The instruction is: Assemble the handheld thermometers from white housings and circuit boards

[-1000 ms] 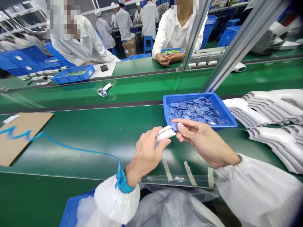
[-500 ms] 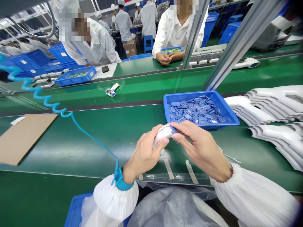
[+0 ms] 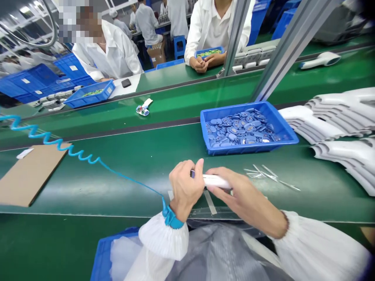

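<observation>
Both hands hold one white plastic housing (image 3: 217, 181), the shell of a handheld device, above the near edge of the bench. My left hand (image 3: 187, 185) is wrapped round its left end, thumb up, and a dark part shows between the fingers. My right hand (image 3: 234, 189) grips the right end between thumb and fingers. Much of the housing is hidden by the hands. Behind them stands a blue tray (image 3: 249, 149) full of small blue plastic pieces (image 3: 240, 127). A blue wrist strap (image 3: 172, 218) with a coiled cord is on my left wrist.
Stacked white shells (image 3: 348, 156) lie at the right, near thin clear strips (image 3: 263, 172). A cardboard sheet (image 3: 32, 175) is at the left. On the green belt rest a small opened device (image 3: 143, 110) and a white gun-shaped device (image 3: 320, 61). A metal post (image 3: 293, 50) rises beyond; co-workers sit opposite.
The housing has been turned over and lowered toward me; its blue end no longer shows. My left hand has rolled round it, and my right hand has shifted to its right end.
</observation>
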`<state>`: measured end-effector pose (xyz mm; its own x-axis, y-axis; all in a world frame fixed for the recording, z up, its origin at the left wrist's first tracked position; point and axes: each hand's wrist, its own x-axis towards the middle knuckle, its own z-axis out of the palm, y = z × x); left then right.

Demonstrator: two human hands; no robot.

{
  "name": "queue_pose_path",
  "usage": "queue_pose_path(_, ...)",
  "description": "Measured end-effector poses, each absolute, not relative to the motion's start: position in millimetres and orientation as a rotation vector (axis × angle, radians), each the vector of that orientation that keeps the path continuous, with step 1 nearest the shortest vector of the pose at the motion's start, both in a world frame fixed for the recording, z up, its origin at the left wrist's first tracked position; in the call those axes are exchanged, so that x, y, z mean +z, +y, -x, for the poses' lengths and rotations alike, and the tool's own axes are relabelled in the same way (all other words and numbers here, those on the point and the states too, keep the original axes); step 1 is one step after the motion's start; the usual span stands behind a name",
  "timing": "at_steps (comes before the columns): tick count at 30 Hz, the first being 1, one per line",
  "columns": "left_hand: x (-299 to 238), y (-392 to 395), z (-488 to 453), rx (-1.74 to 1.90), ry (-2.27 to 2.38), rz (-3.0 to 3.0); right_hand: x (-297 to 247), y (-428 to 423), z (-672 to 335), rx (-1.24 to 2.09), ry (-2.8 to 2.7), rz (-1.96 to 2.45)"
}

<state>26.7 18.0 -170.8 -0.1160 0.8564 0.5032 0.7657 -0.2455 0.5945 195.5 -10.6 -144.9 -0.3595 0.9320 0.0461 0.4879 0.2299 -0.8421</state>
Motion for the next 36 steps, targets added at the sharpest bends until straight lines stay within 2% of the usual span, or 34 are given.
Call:
queue_pose_path(4,-170.6,23.8,-25.9,1.275,1.812,-2.129,-152.4,-19.5,-186.9,0.822,-2.048,1.306)
queue_pose_path(6,-164.9,20.4,-20.7,1.175,1.746,-2.068,-154.9,-19.4,-187.3,0.91,-1.908,1.378)
queue_pose_path(9,-163.7,10.2,-14.4,1.27,1.55,-1.895,-154.9,-13.8,-190.9,1.467,-1.445,1.648)
queue_pose_path(11,-171.0,6.8,-15.7,1.479,1.498,-1.662,-154.3,-11.1,-190.2,1.891,-1.188,1.683)
queue_pose_path(12,-176.2,7.5,-18.1,1.564,1.518,-1.521,-154.1,-11.3,-187.6,1.986,-1.201,1.646)
queue_pose_path(14,-186.3,13.9,-25.2,1.643,1.613,-1.306,-154.1,-15.4,-178.0,1.795,-1.54,1.614)
queue_pose_path(18,-193.6,35.6,-38.3,1.546,1.819,-1.416,-156.2,-27.3,-152.6,0.832,-2.342,1.797)
queue_pose_path(20,-190.8,44.3,-41.7,1.481,1.892,-1.521,-158.9,-28.3,-146.8,0.675,-2.489,1.865)
queue_pose_path(22,-185.4,48.6,-41.8,1.462,1.919,-1.572,-162.3,-26.1,-150.9,0.722,-2.443,1.835)
queue_pose_path(24,-177.2,46.9,-37.0,1.412,1.836,-1.578,-165.4,-23.6,-165.0,0.961,-2.251,1.718)
queue_pose_path(27,-158.8,32.3,-23.1,1.153,1.368,-1.446,-167.6,-21.5,-196.7,1.496,-1.85,1.501)
queue_pose_path(29,-143.5,17.7,-15.3,1.011,1.04,-1.285,-167.5,-20.1,-216.4,1.677,-1.694,1.405)
queue_pose_path(32,-120.8,-1.0,-12.9,0.946,0.887,-1.186,-166.4,-17.0,-233.8,1.687,-1.678,1.325)
queue_pose_path(36,-100.7,-8.7,-11.4,0.868,0.94,-1.356,-166.1,-13.9,-237.8,1.684,-1.716,1.289)
